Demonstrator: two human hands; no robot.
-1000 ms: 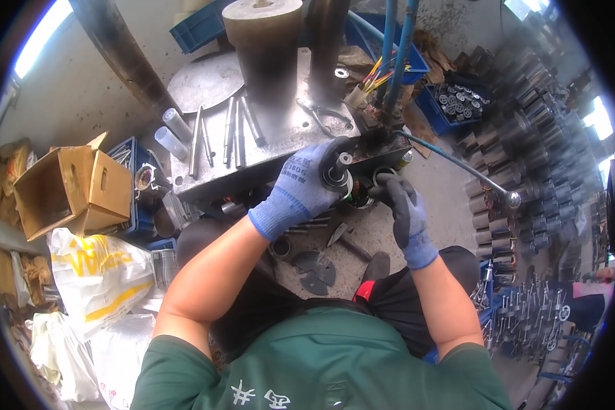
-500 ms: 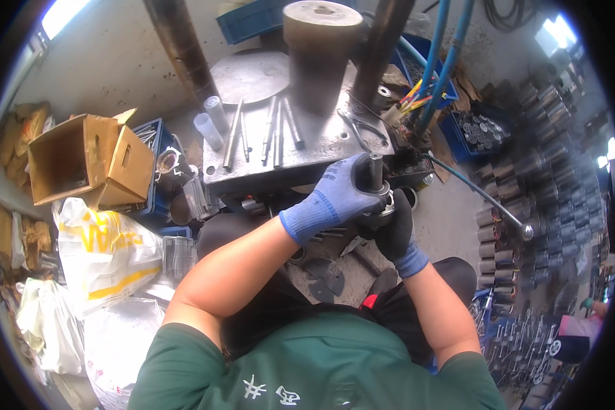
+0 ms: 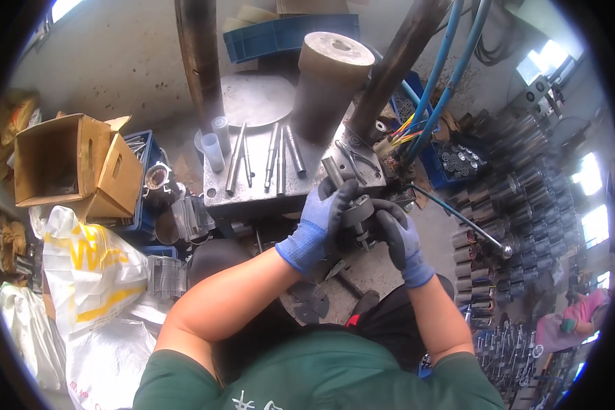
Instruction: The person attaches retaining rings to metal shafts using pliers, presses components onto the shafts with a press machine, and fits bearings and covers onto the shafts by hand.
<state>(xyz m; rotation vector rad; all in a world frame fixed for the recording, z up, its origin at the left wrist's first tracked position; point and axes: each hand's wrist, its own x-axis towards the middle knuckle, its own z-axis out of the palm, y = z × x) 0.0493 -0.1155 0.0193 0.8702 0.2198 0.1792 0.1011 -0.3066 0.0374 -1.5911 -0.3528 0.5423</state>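
A metal shaft (image 3: 331,171) with a thick round collar (image 3: 357,212) is held tilted in front of me, its top leaning left and its thin lower end pointing down. My left hand (image 3: 328,212), in a blue glove with a dark palm, is closed around it above and beside the collar. My right hand (image 3: 400,239), gloved alike, is at the collar's right side, its fingers loosely bent and apart. Whether its fingertips touch the collar is hard to make out. Just beyond lies a steel plate (image 3: 314,184) bearing several metal rods (image 3: 281,160) and a pair of pliers (image 3: 354,160).
A large metal cylinder (image 3: 335,89) stands on the plate between two dark posts. Cardboard boxes (image 3: 119,174) and white sacks (image 3: 92,273) are on the left. At right, a ball-ended lever (image 3: 468,222) sticks out before stacked metal cylinders (image 3: 526,198). A person in pink (image 3: 581,318) is at far right.
The shaft has gone from nearly upright to tilted and moved slightly left and down. My right hand has shifted from under the collar to its side, with its fingers looser.
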